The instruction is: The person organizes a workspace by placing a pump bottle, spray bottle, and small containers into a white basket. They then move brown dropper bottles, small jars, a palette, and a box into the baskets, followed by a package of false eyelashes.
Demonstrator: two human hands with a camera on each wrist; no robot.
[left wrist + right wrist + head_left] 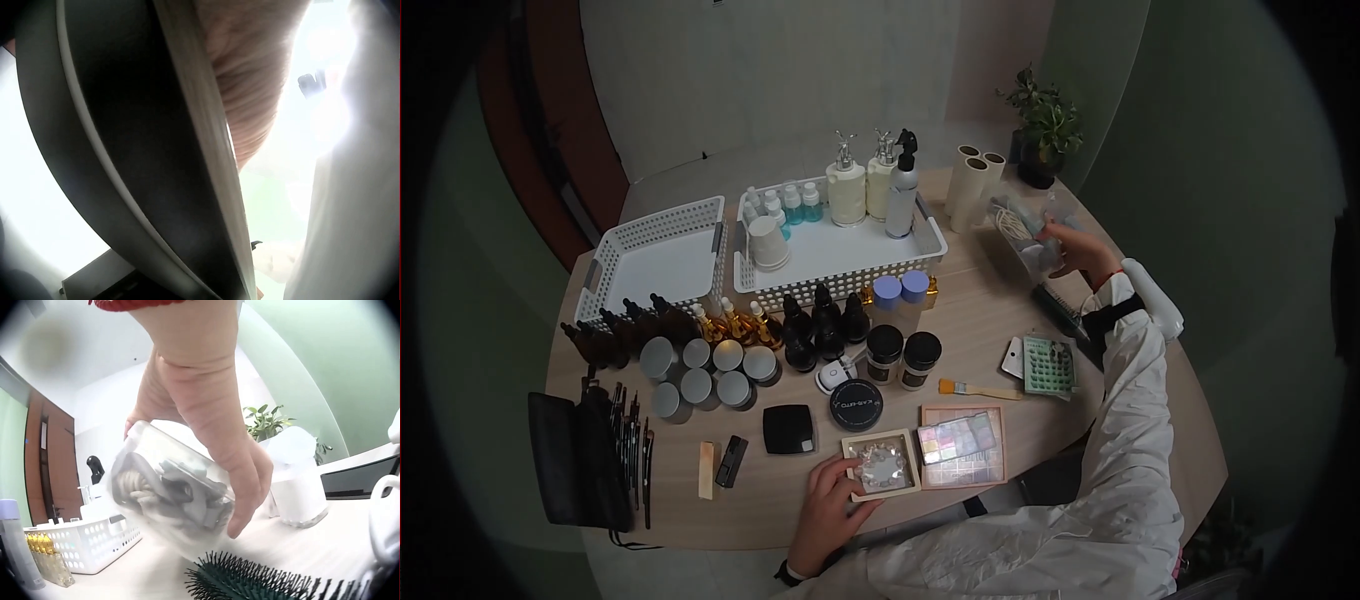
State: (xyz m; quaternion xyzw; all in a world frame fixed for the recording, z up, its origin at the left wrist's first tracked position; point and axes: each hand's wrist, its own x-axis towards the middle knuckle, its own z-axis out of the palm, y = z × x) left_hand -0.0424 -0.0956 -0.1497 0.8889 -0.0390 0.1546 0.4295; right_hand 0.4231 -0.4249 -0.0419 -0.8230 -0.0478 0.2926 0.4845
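My right hand (1084,255) grips a clear plastic box (181,487) from above, thumb and fingers on opposite sides. The box is tilted in the right wrist view, and coiled pale cord (133,485) and other grey and clear items show through its wall. A green hairbrush (250,578) with black bristles lies just below it. At the table's front edge, my left hand (832,510) holds the corner of a small cream square box (912,483), fingers over the rim and thumb along the front side. Pearly beads (884,467) lie inside. The left wrist view shows mostly the table edge and my palm.
Beyond the hands stand a white basket (840,285) with pump bottles, cardboard tubes (968,190) and a potted plant (1040,130). A pink tray (963,476), flat brush (980,390) and green case (1050,366) lie between the hands. Jars and dropper bottles fill the left side.
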